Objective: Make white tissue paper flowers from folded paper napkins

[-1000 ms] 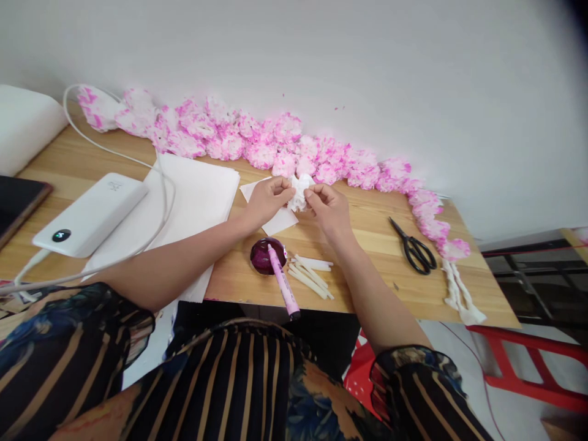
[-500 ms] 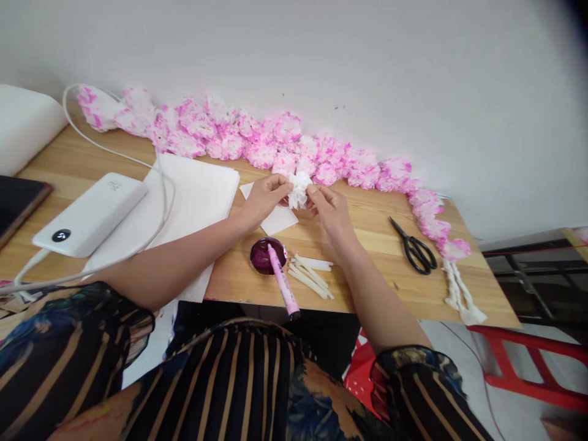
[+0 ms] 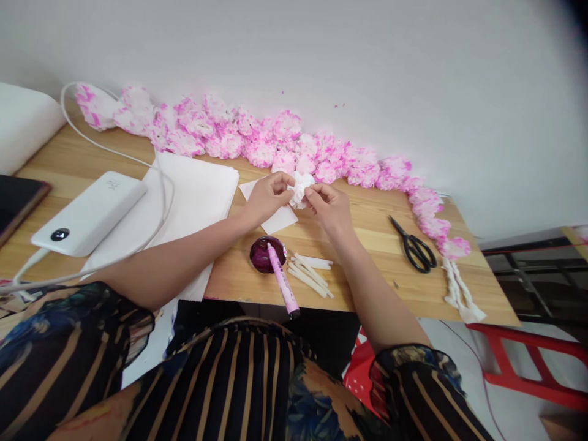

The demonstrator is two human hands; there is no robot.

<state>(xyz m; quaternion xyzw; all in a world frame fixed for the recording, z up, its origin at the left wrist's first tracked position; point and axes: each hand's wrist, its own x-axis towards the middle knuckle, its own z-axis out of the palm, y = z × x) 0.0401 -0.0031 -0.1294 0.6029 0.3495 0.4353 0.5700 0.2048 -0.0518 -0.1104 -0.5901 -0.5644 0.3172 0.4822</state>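
Note:
A white ruffled paper flower [image 3: 302,187] is held over the table between my two hands. My left hand [image 3: 271,195] pinches its left edge between thumb and fingertips. On the other side, my right hand [image 3: 329,205] grips the lower right petals the same way. Just beneath lies a small white paper square [image 3: 278,220], partly covered by my left hand. Nearer to me a pink marker [image 3: 283,280] leans on a dark purple bowl [image 3: 261,258], its black end toward me. Several off-white sticks [image 3: 311,277] lie to the right of the marker.
Pink-and-white paper flowers [image 3: 261,147] run in a row along the wall. Black scissors [image 3: 414,248] lie at the right. At left are a paper stack [image 3: 197,184], a white power bank [image 3: 92,211] with its cable, and a dark phone [image 3: 21,202]. A red stool [image 3: 528,361] stands below.
The white flower has turned slightly and looks rounder and more spread. My fingers have shifted a little on its petals. Everything else on the table stays in place.

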